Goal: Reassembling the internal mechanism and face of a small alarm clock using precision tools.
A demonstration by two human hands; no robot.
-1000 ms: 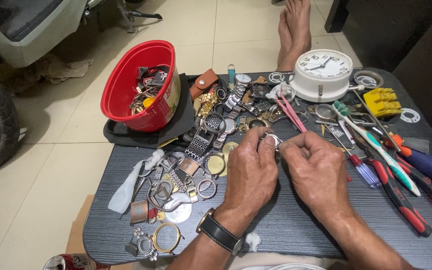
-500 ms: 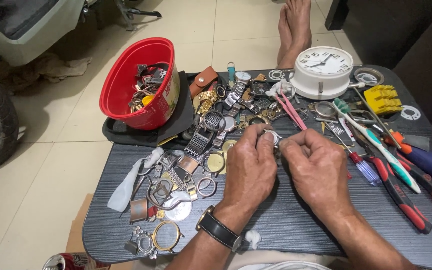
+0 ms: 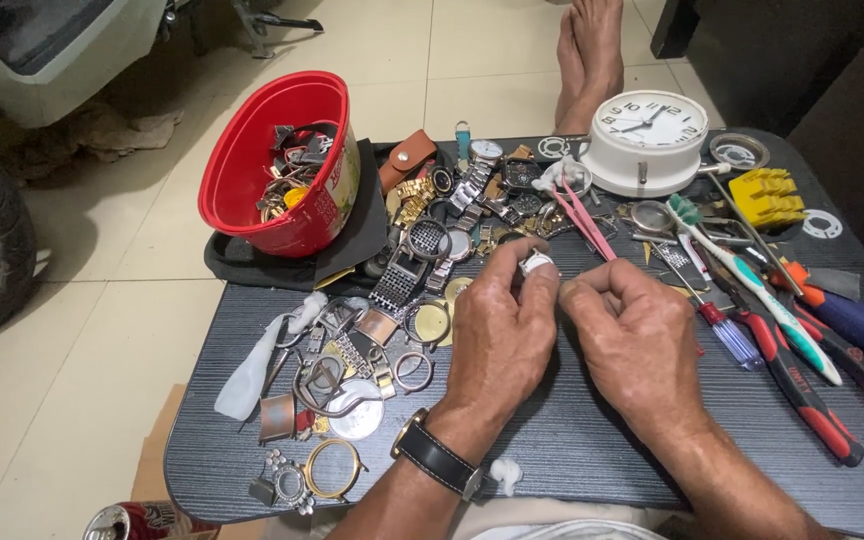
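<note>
My left hand, with a black-strapped wristwatch on its wrist, pinches a small round white watch part between thumb and fingers above the dark table. My right hand is closed right beside it, fingertips meeting the left hand's at the part; whether it holds a fine tool is hidden. Pink tweezers lie just beyond the hands.
A red tub of watch parts sits at the back left. Watches, bands and rings litter the left half. A white clock, toothbrush, screwdrivers and a yellow block lie right. Someone's bare feet rest beyond the table.
Both hands have stayed together over the table, with only small shifts of the fingers around the small part.
</note>
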